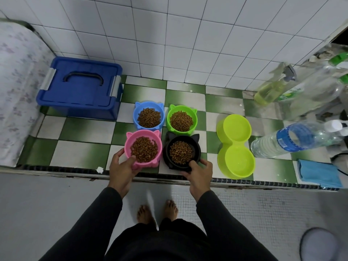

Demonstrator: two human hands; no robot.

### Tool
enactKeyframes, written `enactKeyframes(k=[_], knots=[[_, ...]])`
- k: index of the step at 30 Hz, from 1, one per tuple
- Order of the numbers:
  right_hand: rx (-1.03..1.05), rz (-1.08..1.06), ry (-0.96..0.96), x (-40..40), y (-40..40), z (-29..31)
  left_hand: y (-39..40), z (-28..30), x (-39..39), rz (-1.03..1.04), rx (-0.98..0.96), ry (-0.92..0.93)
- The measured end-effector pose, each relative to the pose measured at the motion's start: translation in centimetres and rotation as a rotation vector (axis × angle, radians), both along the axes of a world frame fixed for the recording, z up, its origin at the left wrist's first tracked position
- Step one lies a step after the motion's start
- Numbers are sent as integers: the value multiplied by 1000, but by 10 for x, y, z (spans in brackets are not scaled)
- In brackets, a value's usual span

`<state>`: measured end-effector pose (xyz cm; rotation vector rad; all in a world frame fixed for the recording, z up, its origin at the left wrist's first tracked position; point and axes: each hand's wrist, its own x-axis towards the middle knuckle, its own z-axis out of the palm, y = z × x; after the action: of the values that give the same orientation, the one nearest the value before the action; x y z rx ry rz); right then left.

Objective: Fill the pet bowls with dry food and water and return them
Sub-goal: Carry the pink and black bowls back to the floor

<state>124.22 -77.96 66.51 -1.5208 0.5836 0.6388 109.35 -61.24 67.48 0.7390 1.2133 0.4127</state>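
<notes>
Four small cat-eared plastic bowls sit in a two-by-two block on a raised ledge of green-and-white checked tiles, each heaped with brown dry kibble. The pink bowl (143,149) is at the near left, the black bowl (181,152) at the near right, with a blue bowl (149,115) and a green bowl (182,119) just behind them. The left hand (122,167) grips the pink bowl's near rim, thumb curled over its edge at the kibble; the right hand (200,174) grips the black bowl's near rim the same way. The bowls look rigid, light and smooth, so the loose kibble is probably most of the weight and would spill if a bowl were tipped; holding by the rim and keeping them level seems wise. Being round, they have no long axis; their ears point away from the person, towards the tiled wall. To the right, a lime-green double bowl (235,146) lies with its length running front to back, apparently holding water. Beyond it lies a water bottle (293,137), on its side.
</notes>
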Motion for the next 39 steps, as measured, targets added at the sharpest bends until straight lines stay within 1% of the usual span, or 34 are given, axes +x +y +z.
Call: enactKeyframes(k=[7,12,21,30,39], knots=[[136,-14,-19,4,0,40,-2,30,-4,93,-8,-139],[220,1,-50,7,12,79,-3,59,-4,174,52,-203],[350,153,-101,6,44,135,4,105,-22,376,150,-254],[430,356,-108,-38,103,171,25,137,-84,629,219,-298],[490,549,-114,-132,188,200,67,168,-191,802,267,-315]])
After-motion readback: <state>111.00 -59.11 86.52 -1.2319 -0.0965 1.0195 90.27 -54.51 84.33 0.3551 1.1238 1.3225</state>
